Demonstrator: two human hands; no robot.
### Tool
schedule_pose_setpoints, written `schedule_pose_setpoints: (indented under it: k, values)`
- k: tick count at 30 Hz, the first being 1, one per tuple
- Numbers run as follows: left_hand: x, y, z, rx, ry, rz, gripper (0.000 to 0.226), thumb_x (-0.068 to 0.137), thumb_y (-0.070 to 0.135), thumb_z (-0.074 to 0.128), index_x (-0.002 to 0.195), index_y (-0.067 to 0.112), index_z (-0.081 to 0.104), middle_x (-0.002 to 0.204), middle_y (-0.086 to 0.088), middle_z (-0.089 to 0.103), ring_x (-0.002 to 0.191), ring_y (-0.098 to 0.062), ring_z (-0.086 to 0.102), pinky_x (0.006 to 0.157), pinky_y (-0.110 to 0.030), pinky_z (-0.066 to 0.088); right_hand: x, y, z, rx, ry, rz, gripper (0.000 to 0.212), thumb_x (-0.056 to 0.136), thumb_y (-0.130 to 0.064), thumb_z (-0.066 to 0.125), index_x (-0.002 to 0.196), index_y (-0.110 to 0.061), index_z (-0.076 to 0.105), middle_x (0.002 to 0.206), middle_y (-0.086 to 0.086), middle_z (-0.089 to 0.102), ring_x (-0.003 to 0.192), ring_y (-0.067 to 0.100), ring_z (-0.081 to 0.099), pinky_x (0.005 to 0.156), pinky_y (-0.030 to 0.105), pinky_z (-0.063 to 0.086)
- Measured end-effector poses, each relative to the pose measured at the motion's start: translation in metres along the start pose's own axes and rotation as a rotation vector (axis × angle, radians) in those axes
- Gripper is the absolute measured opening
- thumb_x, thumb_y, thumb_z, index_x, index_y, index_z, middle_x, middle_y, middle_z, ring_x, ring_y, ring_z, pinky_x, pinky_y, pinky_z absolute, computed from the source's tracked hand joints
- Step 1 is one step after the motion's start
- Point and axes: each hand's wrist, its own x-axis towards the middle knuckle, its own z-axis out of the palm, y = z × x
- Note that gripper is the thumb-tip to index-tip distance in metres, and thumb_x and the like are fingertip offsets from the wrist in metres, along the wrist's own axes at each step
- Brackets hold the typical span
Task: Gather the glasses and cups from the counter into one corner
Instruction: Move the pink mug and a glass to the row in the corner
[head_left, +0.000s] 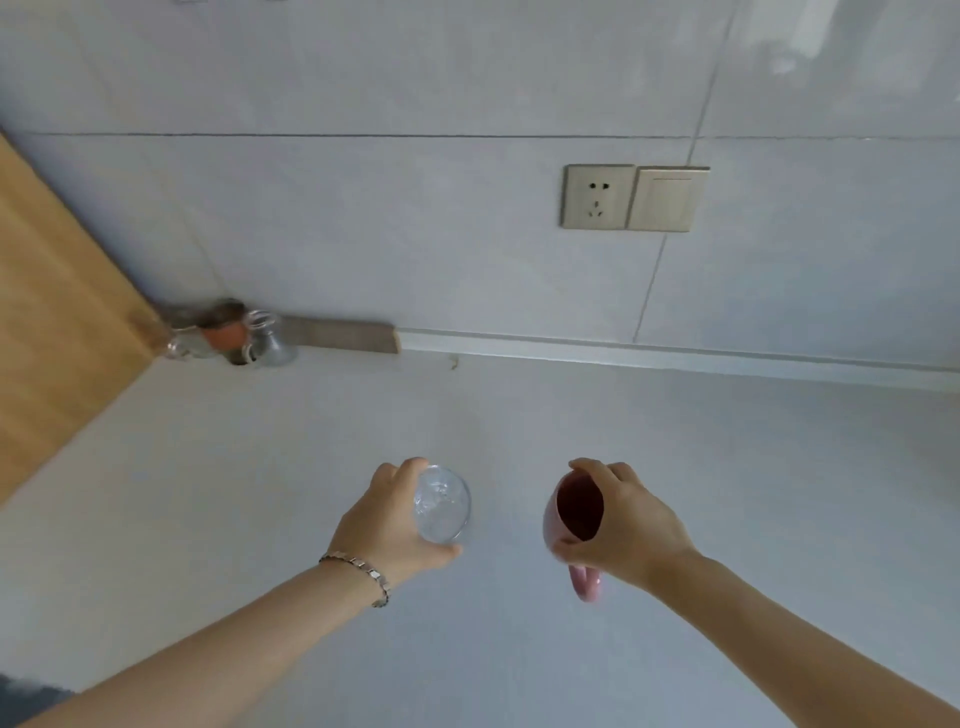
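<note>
Clear glass tumbler (441, 505) (glossy), matt counter (260, 493)

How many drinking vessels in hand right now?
2: a clear glass in the left hand, a pink mug in the right hand. Blurry corner cluster may hold more.

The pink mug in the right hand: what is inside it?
The pink mug shows only a dark, shadowed interior; no contents are discernible. The right hand covers its far side.

A clear glass (442, 505) and, to its right, a pink mug (574, 519) tilted, both near; more glasses (223, 332) clustered far left.
</note>
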Motion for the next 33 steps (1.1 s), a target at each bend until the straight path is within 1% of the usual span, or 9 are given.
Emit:
schedule_pose_setpoints:
  k: [3,6,10,12,17,21,27,30,33]
  values:
    - [-0.025,-0.075,-0.049,0.007,0.037,-0.068,0.080,0.061,0.045,0.077,0.129,0.034,0.038,0.113,0.006,0.043,0.101,-0.015,0.059,0.081,-0.026,0.051,0.002,-0.078,0.034,-0.013,-0.012,-0.037,0.087,0.065,-0.044,0.073,0.140,-0.036,0.029,0.131,-0.008,0.044,0.110,0.017,0.056,0.088,0.030,0.052]
    - [-0.041,-0.135,-0.091,0.062,0.051,-0.104,0.084,0.061,0.048,0.077,0.133,0.032,0.035,0.118,0.004,0.043,0.102,-0.016,0.059,0.083,-0.027,0.051,0.009,-0.143,0.060,-0.013,-0.024,-0.057,0.087,0.063,-0.042,0.074,0.138,-0.034,0.032,0.128,-0.007,0.046,0.105,0.017,0.057,0.083,0.028,0.051]
    - [-0.044,-0.198,-0.136,0.090,0.057,-0.151,0.086,0.062,0.049,0.076,0.135,0.031,0.035,0.114,0.005,0.041,0.095,-0.017,0.059,0.077,-0.026,0.049,0.025,-0.211,0.086,-0.035,-0.041,-0.076,0.086,0.062,-0.043,0.075,0.137,-0.035,0.034,0.126,-0.006,0.048,0.103,0.018,0.058,0.078,0.028,0.051]
    - [-0.036,-0.223,-0.153,0.086,0.062,-0.176,0.086,0.062,0.050,0.077,0.135,0.031,0.035,0.120,0.003,0.044,0.097,-0.017,0.059,0.076,-0.024,0.047,0.039,-0.236,0.095,-0.033,-0.044,-0.078,0.086,0.062,-0.043,0.076,0.136,-0.034,0.035,0.124,-0.005,0.049,0.103,0.019,0.058,0.077,0.027,0.049]
    - [0.008,-0.278,-0.185,0.060,0.075,-0.221,0.088,0.060,0.049,0.078,0.135,0.031,0.035,0.122,0.001,0.044,0.104,-0.019,0.060,0.083,-0.027,0.048,0.097,-0.286,0.119,-0.048,-0.041,-0.047,0.088,0.062,-0.043,0.076,0.138,-0.032,0.034,0.125,-0.003,0.050,0.101,0.019,0.057,0.075,0.027,0.046]
    - [0.062,-0.316,-0.205,0.040,0.073,-0.247,0.086,0.059,0.051,0.077,0.133,0.034,0.035,0.119,0.004,0.044,0.103,-0.016,0.060,0.077,-0.025,0.046,0.174,-0.321,0.139,-0.080,-0.022,-0.013,0.093,0.064,-0.039,0.076,0.142,-0.027,0.027,0.132,0.000,0.047,0.111,0.023,0.058,0.079,0.030,0.047]
    - [0.138,-0.357,-0.240,-0.023,0.105,-0.280,0.082,0.061,0.044,0.078,0.131,0.034,0.037,0.112,0.007,0.042,0.103,-0.014,0.057,0.083,-0.027,0.049,0.299,-0.374,0.156,-0.003,-0.001,0.083,0.090,0.063,-0.035,0.079,0.139,-0.019,0.034,0.130,0.009,0.047,0.112,0.031,0.057,0.090,0.036,0.049]
    - [0.169,-0.374,-0.250,-0.018,0.104,-0.270,0.081,0.059,0.044,0.079,0.129,0.033,0.039,0.112,0.005,0.044,0.103,-0.014,0.057,0.086,-0.029,0.051,0.347,-0.390,0.162,0.019,0.028,0.130,0.090,0.064,-0.034,0.080,0.139,-0.017,0.033,0.130,0.012,0.044,0.111,0.035,0.057,0.090,0.042,0.052]
    - [0.194,-0.390,-0.256,-0.023,0.104,-0.262,0.080,0.058,0.045,0.079,0.127,0.034,0.040,0.111,0.007,0.043,0.104,-0.013,0.057,0.088,-0.031,0.052,0.379,-0.397,0.171,-0.036,0.039,0.153,0.085,0.065,-0.035,0.079,0.136,-0.017,0.035,0.128,0.011,0.044,0.111,0.035,0.057,0.087,0.040,0.051]
